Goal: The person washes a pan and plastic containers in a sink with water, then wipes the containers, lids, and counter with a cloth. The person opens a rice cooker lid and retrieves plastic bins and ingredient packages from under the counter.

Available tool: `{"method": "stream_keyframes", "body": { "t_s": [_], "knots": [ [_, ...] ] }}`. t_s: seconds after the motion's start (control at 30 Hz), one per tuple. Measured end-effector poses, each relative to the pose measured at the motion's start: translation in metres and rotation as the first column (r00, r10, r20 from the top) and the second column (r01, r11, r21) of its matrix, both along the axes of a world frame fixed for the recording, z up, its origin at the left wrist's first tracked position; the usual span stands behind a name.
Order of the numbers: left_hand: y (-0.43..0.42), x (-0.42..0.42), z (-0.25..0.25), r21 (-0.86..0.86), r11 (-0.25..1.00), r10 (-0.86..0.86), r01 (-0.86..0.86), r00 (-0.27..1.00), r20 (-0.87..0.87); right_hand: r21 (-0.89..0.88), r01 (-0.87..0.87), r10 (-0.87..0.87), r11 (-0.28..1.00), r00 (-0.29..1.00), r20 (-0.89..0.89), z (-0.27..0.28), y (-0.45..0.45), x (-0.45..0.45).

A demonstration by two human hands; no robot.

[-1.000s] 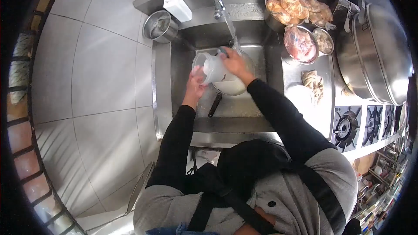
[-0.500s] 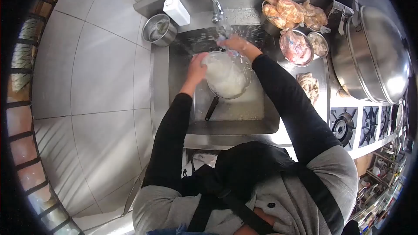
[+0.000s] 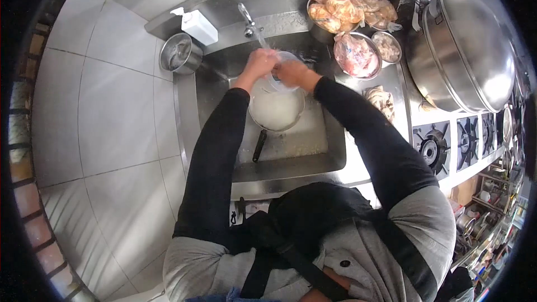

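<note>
Sleeves (image 3: 210, 156): black, below a grey top, reaching over a steel sink (image 3: 296, 166), the left one covering its left front corner.
Pan (image 3: 301, 117): on the basin floor toward the back edge, cloudy white contents inside, black handle (image 3: 259, 145) angled to the front edge.
Clear container (image 3: 288, 56): tilted between both hands, above the pan's back rim, near the sink's back edge.
Left hand (image 3: 261, 66): fingers curled tight on the container's left side, close to the water.
Right hand (image 3: 295, 72): bunched and blurred against the container; whether it grips anything cannot be told.
Tap (image 3: 247, 25): on the back ledge, water (image 3: 259, 39) running toward the hands.
Left back corner: metal pot (image 3: 180, 56) beside a white bottle (image 3: 200, 28).
Right counter: brown bundle (image 3: 380, 100) by the sink's right edge; farther back, bowl of bagged meat (image 3: 357, 56), smaller bowl (image 3: 386, 47) and heaped bags (image 3: 338, 8).
Stove side: burners (image 3: 429, 148) in a row, large lidded pot (image 3: 464, 56) behind them.
Room: pale grey tiles (image 3: 120, 106) streaked with light at left; crowded shelves (image 3: 492, 201) at far right.
</note>
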State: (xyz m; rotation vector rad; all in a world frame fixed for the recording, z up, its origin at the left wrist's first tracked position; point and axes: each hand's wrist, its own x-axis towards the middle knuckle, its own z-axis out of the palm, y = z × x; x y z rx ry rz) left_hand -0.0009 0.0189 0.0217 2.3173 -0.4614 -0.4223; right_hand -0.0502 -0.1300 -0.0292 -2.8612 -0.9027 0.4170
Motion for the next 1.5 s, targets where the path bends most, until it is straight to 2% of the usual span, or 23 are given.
{"method": "stream_keyframes", "body": {
  "t_s": [0.1, 0.17, 0.23, 0.27, 0.3, 0.33, 0.37, 0.5, 0.6, 0.63, 0.67, 0.7, 0.77, 0.87, 0.9, 1.0, 1.07, 1.1, 1.17, 1.23, 1.33, 1.43, 1.5],
  "knots": [
    [-0.014, -0.003, 0.001, -0.122, 0.96, -0.185, 0.253, 0.897, 0.402, 0.33, 0.191, -0.196, 0.924, 0.98, -0.017, -0.099, 0.03, 0.035],
    [-0.013, -0.029, 0.004, -0.133, 0.986, -0.03, 0.096, 0.903, 0.428, 0.732, 0.405, -0.269, 0.547, 0.914, -0.305, -0.076, 0.038, 0.011],
    [-0.007, -0.041, -0.006, -0.182, 0.983, 0.119, -0.017, 0.815, 0.567, 0.794, -0.05, -0.153, 0.606, 0.972, 0.179, -0.066, 0.025, 0.019],
    [0.001, -0.05, -0.018, -0.2, 0.975, 0.192, -0.093, 0.806, 0.56, 0.948, 0.315, -0.049, 0.044, 0.949, -0.313, -0.063, 0.031, 0.016],
    [0.008, -0.061, -0.023, -0.22, 0.961, 0.264, -0.167, 0.788, 0.557, 0.603, 0.675, 0.298, -0.425, 0.734, -0.61, -0.036, 0.035, 0.009],
    [0.016, -0.068, -0.027, -0.242, 0.941, 0.334, -0.236, 0.761, 0.556, -0.051, 0.829, 0.703, -0.557, 0.438, -0.56, -0.002, 0.038, 0.001],
    [0.024, -0.074, -0.033, -0.187, 0.951, 0.307, -0.244, 0.809, 0.502, -0.016, 0.819, 0.719, -0.574, 0.494, -0.488, 0.045, 0.038, -0.032],
    [0.045, -0.116, -0.05, -0.251, 0.968, 0.091, 0.03, 0.886, 0.455, 0.223, 0.84, 0.318, -0.494, 0.413, -0.853, -0.013, 0.056, -0.035],
    [0.057, -0.159, -0.08, -0.445, 0.803, 0.49, -0.396, 0.864, 0.115, 0.139, 0.774, 0.395, -0.617, 0.458, -0.796, -0.019, 0.053, -0.048],
    [0.067, -0.151, -0.11, -0.475, 0.654, 0.437, -0.589, 0.807, -0.398, 0.157, 0.762, 0.392, -0.628, 0.484, -0.783, -0.027, 0.054, -0.054],
    [0.077, -0.144, -0.139, -0.315, 0.47, 0.352, -0.824, 0.503, -0.789, 0.098, 0.805, 0.428, -0.585, 0.409, -0.806, -0.035, 0.058, -0.067],
    [0.073, -0.146, -0.093, -0.249, 0.33, 0.084, -0.91, 0.291, -0.953, 0.044, 0.842, 0.46, -0.538, 0.337, -0.821, -0.042, 0.061, -0.078],
    [0.066, -0.133, -0.084, -0.316, -0.006, -0.22, -0.949, 0.309, -0.925, 0.039, 0.85, 0.408, -0.525, 0.291, -0.865, -0.071, 0.086, -0.084],
    [0.078, -0.1, -0.146, -0.333, -0.249, -0.194, -0.909, 0.384, -0.903, 0.091, 0.961, 0.106, -0.262, 0.123, -0.987, -0.049, 0.088, -0.113],
    [0.078, -0.092, -0.125, -0.286, -0.371, -0.132, -0.883, 0.355, -0.925, 0.012, 0.996, -0.005, -0.089, 0.012, -1.0, -0.014, 0.081, -0.123],
    [0.097, -0.087, -0.105, -0.502, -0.302, -0.111, -0.811, 0.552, -0.826, 0.102, 0.975, -0.223, -0.196, 0.057, -0.973, -0.057, 0.057, -0.126],
    [0.094, -0.088, -0.079, -0.533, -0.189, -0.067, -0.824, 0.553, -0.831, 0.69, 0.713, -0.645, -0.127, 0.469, -0.603, -0.045, 0.069, -0.118],
    [0.087, -0.092, -0.062, -0.558, -0.081, -0.033, -0.826, 0.562, -0.827, 0.875, 0.483, -0.791, 0.012, 0.54, -0.287, -0.034, 0.079, -0.112],
    [0.075, -0.102, -0.065, -0.57, 0.089, 0.025, -0.817, 0.574, -0.819, 0.892, 0.208, -0.582, 0.4, 0.81, 0.072, 0.009, 0.094, -0.09],
    [0.072, -0.102, -0.062, -0.687, 0.147, 0.018, -0.712, 0.696, -0.718, 0.707, 0.13, -0.522, 0.695, 0.768, 0.372, 0.016, 0.09, -0.054],
    [0.079, -0.114, -0.03, -0.698, 0.389, 0.136, -0.601, 0.787, -0.601, 0.654, 0.585, -0.635, 0.479, 0.746, -0.203, 0.027, 0.073, 0.005],
    [0.087, -0.104, -0.058, -0.636, 0.67, 0.177, -0.383, 0.914, -0.365, 0.592, 0.483, -0.578, 0.645, 0.815, -0.035, 0.024, 0.087, 0.012],
    [0.099, -0.087, -0.082, -0.383, 0.907, 0.129, -0.176, 0.981, -0.146, 0.762, 0.148, -0.334, 0.631, 0.938, 0.094, 0.016, 0.088, 0.012]
  ]
}}
